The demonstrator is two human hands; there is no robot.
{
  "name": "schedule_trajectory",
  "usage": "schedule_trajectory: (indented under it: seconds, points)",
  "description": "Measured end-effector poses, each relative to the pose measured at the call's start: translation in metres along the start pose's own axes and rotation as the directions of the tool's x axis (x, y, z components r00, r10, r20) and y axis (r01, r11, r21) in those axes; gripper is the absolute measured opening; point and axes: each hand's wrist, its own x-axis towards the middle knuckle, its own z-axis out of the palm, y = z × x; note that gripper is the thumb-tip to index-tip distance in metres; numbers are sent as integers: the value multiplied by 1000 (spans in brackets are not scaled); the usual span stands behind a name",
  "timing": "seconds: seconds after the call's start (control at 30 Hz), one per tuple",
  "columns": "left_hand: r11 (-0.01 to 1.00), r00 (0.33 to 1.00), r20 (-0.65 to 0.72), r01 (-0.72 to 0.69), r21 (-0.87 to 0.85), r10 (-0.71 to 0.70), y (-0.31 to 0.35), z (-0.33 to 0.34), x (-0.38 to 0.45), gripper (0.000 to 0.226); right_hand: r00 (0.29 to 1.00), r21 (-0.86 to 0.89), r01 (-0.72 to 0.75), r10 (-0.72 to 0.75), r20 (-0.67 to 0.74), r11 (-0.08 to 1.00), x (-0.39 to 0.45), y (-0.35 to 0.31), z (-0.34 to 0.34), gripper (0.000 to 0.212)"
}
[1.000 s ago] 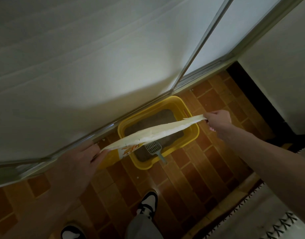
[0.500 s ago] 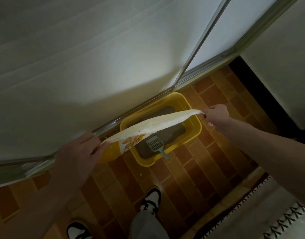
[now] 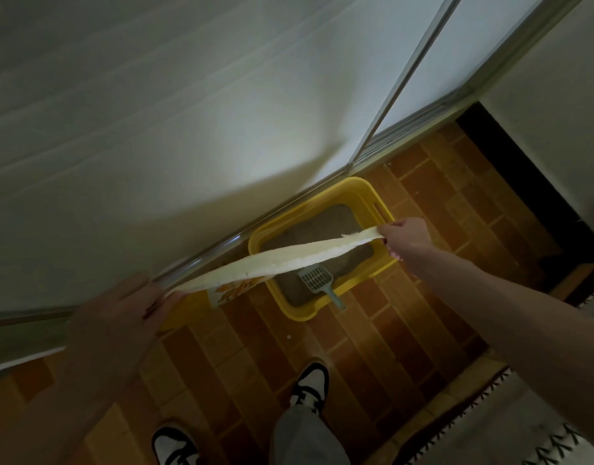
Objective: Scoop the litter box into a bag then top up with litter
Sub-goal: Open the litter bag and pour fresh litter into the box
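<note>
The floor (image 3: 423, 209) is brick-pattern tile, and the yellow box (image 3: 372, 199) sits on it against the door track, directly below your right fingers. You stand back from it, so both arms reach forward.

The bag (image 3: 288, 256) is stretched taut between your hands, its pale top edge running across the box, probably so its mouth can be pulled open or torn. A printed part of it hangs just past your left fingers.

Your left hand (image 3: 121, 317) pinches the near end; your right hand (image 3: 406, 234) has its fingers closed round the far end.

The scoop (image 3: 317, 278) rests in the litter, handle over the near rim, beneath the bag and untouched.
</note>
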Motion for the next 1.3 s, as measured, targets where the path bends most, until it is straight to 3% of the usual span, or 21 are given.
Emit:
schedule_trajectory:
  seconds: [0.13, 0.23, 0.3, 0.37, 0.43, 0.5, 0.6, 0.73, 0.8, 0.93, 1.0, 1.3]
  points:
    - [999, 1000, 7, 3, -41, -3, -14, -11, -16, 57, 1000, -27, 17, -16, 21, 999, -13, -1, 20, 24]
    - [995, 997, 36, 69, -73, -67, -22, -16, -26, 52, 999, -59, 34, -33, 29, 998, -21, -9, 31, 18]
    - [997, 996, 54, 71, -37, -69, -32, -20, -32, 41, 998, -56, 53, -50, 43, 997, -25, -16, 37, 17]
    - [996, 998, 59, -21, 85, 16, -43, -23, -41, 34, 995, -15, 84, -83, 60, 996, -27, -24, 43, 19]
    - [994, 995, 97, -33, 106, 22, -50, -27, -43, 57, 991, -29, 116, -114, 75, 993, -29, -34, 47, 18]
    - [996, 996, 67, 59, 66, -63, -49, -32, -40, 66, 986, -67, 139, -131, 107, 988, -31, -40, 50, 18]
    - [999, 1000, 6, 13, 48, -14, -42, -36, -40, 56, 978, -41, 168, -161, 134, 985, -32, -51, 48, 17]
    - [997, 997, -35, 72, 27, -71, -41, -35, -37, 47, 976, -24, 182, -178, 127, 983, -34, -59, 46, 18]
    - [996, 996, -26, 81, -23, -81, -43, -32, -34, 36, 980, 5, 176, -175, 95, 984, -32, -62, 44, 21]
    - [995, 1000, -16, -22, -93, 21, -36, -25, -30, 47, 989, 11, 124, -124, 77, 992, -29, -57, 34, 16]
    - [994, 1000, -19, -6, -107, 4, -31, -19, -27, 44, 993, -14, 103, -102, 60, 995, -28, -54, 26, 17]
    - [995, 997, -22, -78, 55, 80, 14, 2, -29, 35, 1000, -77, 14, -15, -10, 997, -15, -19, -9, 21]
